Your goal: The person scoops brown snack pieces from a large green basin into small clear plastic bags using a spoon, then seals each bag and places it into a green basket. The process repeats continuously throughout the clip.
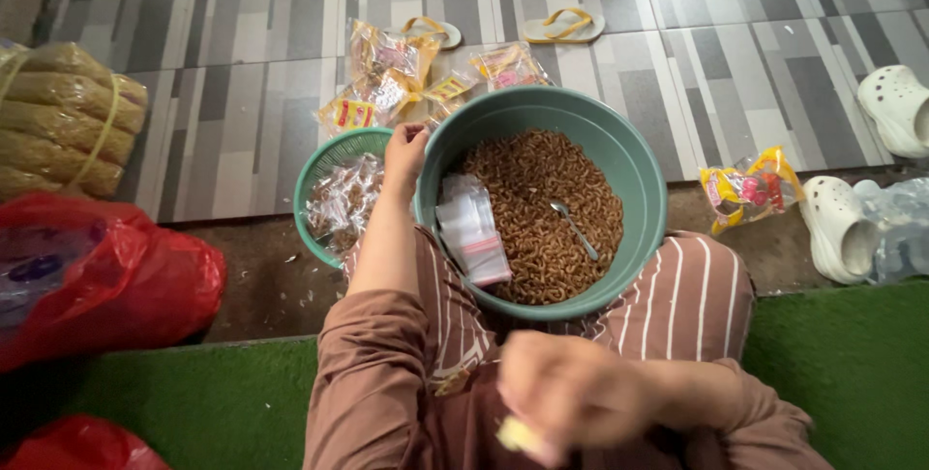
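A large green basin (pixel 634 155) holds brown fried snack pieces, a metal spoon (pixel 575 228) and a stack of small clear plastic bags (pixel 472 228). To its left, a smaller green basket (pixel 324 162) contains several filled clear packets. My left hand (pixel 404 151) reaches out between the two containers, over the basket's rim, fingers curled with nothing visibly in them. Close to the camera and blurred, my right hand (pixel 566 394) is closed around a small pale yellow piece (pixel 518 434).
Snack packets (pixel 392 78) lie on the tiled floor behind the basins, another packet (pixel 750 189) at right. Yellow sandals (pixel 564 25), white clogs (pixel 900 107), red plastic bags (pixel 106 272) and bundled packages (pixel 63 121) at left. Green mat underneath me.
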